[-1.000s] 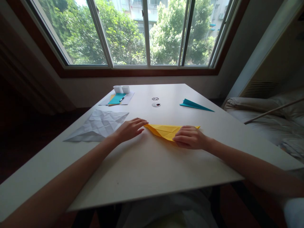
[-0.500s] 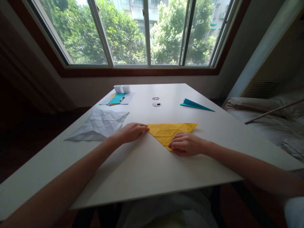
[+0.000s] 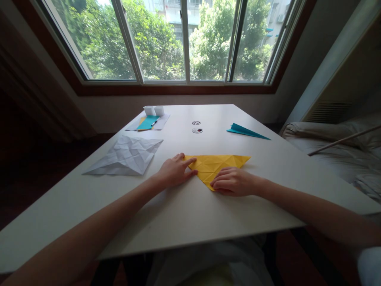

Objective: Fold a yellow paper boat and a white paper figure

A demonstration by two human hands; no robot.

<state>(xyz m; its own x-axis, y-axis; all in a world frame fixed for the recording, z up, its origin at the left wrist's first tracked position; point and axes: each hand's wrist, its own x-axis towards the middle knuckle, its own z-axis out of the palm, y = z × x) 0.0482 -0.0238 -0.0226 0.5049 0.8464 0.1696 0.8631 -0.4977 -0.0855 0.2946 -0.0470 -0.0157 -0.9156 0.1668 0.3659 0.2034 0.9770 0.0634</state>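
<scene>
Lying around yellow paper [image 3: 205, 163]: creased white sheet [image 3: 127, 157] left, teal dart [image 3: 245, 131] beyond.

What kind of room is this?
It looks like a room in a home, perhaps a living room, though I can't be sure. There's a wide window with trees outside, what looks like a soft, pale sofa on the right, and a white table with folded paper on it.
</scene>
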